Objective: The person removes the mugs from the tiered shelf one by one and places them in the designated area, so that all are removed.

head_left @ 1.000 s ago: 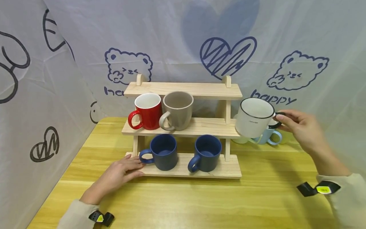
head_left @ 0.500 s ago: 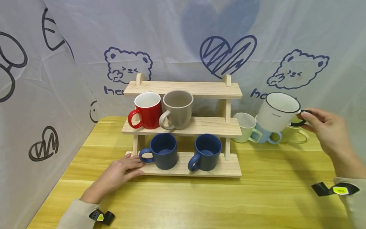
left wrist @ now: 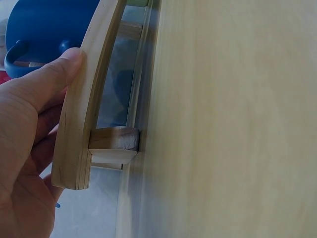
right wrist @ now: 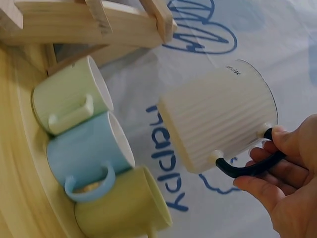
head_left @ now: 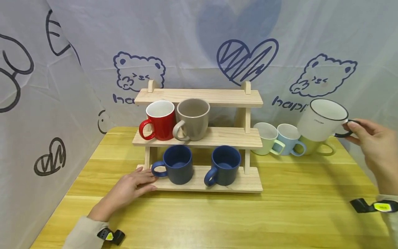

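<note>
My right hand [head_left: 377, 145] grips the black handle of a white mug [head_left: 321, 121] with a black rim, holding it up at the right. The mug tilts slightly and overlaps the olive-yellow mug [head_left: 314, 146] behind it. In the right wrist view, thumb and fingers close round the dark handle of the ribbed white mug [right wrist: 223, 116]. My left hand [head_left: 130, 186] rests on the left end of the bottom board of a three-tier wooden shelf [head_left: 199, 136]. Its thumb lies along the front edge of the board [left wrist: 74, 148], beside a blue mug's handle.
Red [head_left: 161, 121] and taupe [head_left: 194, 121] mugs stand on the middle tier. Two dark blue mugs, left [head_left: 178, 166] and right [head_left: 225, 167], stand on the bottom tier. Pale green [head_left: 262, 140] and light blue [head_left: 286, 140] mugs stand right of the shelf. A patterned cloth [head_left: 186, 41] hangs behind.
My right hand has carried the white mug rightward from the shelf's right end, uncovering the pale green and light blue mugs. My left hand stays on the bottom board.
</note>
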Available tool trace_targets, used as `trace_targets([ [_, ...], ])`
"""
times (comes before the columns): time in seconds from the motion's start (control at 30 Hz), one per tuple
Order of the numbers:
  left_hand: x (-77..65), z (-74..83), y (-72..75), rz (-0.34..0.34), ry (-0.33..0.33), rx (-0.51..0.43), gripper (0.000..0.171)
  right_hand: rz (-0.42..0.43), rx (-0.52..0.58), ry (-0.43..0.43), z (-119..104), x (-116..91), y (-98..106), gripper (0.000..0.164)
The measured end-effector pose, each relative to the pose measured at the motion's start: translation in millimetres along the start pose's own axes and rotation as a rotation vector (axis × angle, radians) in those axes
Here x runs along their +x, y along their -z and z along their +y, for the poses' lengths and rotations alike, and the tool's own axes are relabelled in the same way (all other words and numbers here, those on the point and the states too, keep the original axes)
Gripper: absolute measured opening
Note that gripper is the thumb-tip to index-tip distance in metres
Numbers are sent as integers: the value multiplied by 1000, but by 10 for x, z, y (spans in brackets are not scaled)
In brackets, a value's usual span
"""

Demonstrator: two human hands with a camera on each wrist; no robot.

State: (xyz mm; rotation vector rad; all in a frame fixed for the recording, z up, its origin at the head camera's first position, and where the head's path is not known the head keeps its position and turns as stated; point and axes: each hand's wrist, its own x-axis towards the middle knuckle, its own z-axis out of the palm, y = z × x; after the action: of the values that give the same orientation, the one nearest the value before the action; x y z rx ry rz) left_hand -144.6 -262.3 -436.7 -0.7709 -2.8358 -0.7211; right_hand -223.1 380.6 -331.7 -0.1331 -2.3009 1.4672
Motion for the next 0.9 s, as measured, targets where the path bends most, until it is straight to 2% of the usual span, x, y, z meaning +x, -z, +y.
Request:
trace_targets([
  [0.13,-2,-14,-18,22,-27,3,31,16,161,1,51,30,72,10],
  [0.23,-3,-22,-34,37,-54,5,29,35,225,10,66,24,101,14],
  [0.33,-3,-26,-43,42,-57,0,29,54,235,22,158,70,150,20],
  [0.4,-4,-29,-46,44,-60,3,28,56,326,23,362,189,228,19],
  [0.5,-5,-30,-42,42,-59,4,29,66,438,50,953,513,410,9],
  [0.57,-5,-30,-39,37,-57,6,29,79,485,68,1389,745,537,18],
  [0.63,-5,-30,-37,28,-47,4,30,103,499,71,1732,922,637,27],
  [0.73,-4,-33,-37,23,-40,5,31,137,494,45,1949,1032,724,29],
  [0.9,-5,-39,-41,35,-50,10,31,158,452,24,1925,1021,785,21],
])
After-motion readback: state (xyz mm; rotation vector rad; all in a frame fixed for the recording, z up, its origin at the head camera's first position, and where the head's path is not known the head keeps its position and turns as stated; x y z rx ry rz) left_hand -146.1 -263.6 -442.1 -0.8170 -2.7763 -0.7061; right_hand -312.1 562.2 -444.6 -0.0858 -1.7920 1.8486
